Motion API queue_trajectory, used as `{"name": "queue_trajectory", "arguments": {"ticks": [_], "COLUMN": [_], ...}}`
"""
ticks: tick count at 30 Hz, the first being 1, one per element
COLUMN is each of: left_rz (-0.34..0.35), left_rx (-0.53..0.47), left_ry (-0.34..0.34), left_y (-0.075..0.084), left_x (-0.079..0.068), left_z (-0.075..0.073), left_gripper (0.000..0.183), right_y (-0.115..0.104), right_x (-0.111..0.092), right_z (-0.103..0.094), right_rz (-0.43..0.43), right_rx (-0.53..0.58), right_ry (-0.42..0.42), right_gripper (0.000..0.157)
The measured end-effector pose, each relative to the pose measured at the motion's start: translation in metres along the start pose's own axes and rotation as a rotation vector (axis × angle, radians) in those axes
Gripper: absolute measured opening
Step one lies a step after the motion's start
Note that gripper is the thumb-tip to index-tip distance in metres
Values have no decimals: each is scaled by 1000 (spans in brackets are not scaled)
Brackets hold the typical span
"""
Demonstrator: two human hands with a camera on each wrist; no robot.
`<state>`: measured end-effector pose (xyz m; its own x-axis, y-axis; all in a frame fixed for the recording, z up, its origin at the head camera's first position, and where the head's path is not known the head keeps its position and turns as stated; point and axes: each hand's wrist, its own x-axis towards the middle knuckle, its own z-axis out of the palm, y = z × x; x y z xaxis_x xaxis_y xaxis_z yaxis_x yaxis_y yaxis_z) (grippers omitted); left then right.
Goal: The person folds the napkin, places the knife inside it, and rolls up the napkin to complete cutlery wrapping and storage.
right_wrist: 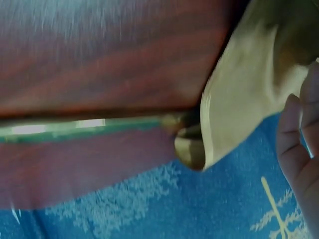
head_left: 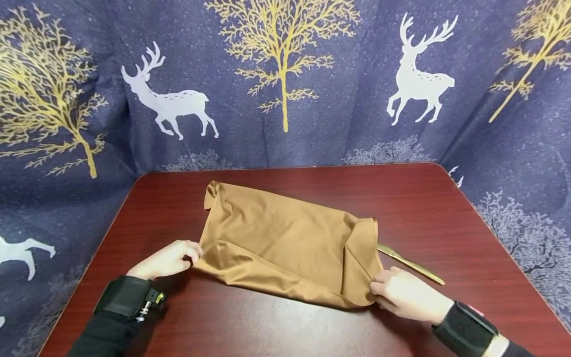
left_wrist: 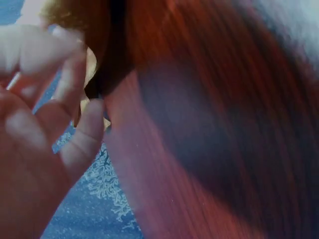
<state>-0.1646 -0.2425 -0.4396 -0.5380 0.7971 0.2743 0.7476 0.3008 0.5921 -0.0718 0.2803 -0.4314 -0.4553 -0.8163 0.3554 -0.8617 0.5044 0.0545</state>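
A golden-brown satin cloth (head_left: 285,233) lies across the middle of the table, its near edge folded over and its right end turned in. My left hand (head_left: 171,259) pinches the near left corner between thumb and fingers. At the near right corner, my right hand (head_left: 408,292) grips the cloth's edge. A gold table knife (head_left: 412,264) lies just beyond my right hand, with one end hidden under the cloth. In the right wrist view the cloth (right_wrist: 239,94) droops near the right hand (right_wrist: 301,134); the left wrist view shows the left hand (left_wrist: 55,94), partly blurred.
The dark red wooden table (head_left: 178,317) has rounded far corners. Behind it and along both sides hangs a blue curtain (head_left: 312,144) printed with white deer and gold trees. Each wrist wears a black band (head_left: 122,297).
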Motion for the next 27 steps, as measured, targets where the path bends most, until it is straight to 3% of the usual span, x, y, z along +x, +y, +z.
{"name": "queue_trajectory", "arguments": {"ticks": [3,6,11,15,20,23,27], "left_rz": [14,-35,-271,-493,-706,-799,-868], "left_rx": [-4,-17,-1,63,80,79,53], "left_ry": [-28,-71,-87,6,135,186,227], "left_y": [-1,0,-4,-10,-19,-27,-38], "left_x": [3,6,14,30,57,73,87], "left_z": [-1,-5,-18,-30,-38,-37,-33], "left_gripper": [31,30,20,8,14,24,33], "right_y": [-2,0,23,56,95,110,116], "right_x": [-2,-1,5,13,24,30,40], "right_z": [4,4,-6,-14,-12,-5,2], "right_rz": [21,47,161,427,854,977,1038], "right_rx": [37,120,353,457,519,585,709], "right_ry": [-64,-119,-72,28,61,-1,-145], "right_gripper": [31,29,17,6,21,29,36]}}
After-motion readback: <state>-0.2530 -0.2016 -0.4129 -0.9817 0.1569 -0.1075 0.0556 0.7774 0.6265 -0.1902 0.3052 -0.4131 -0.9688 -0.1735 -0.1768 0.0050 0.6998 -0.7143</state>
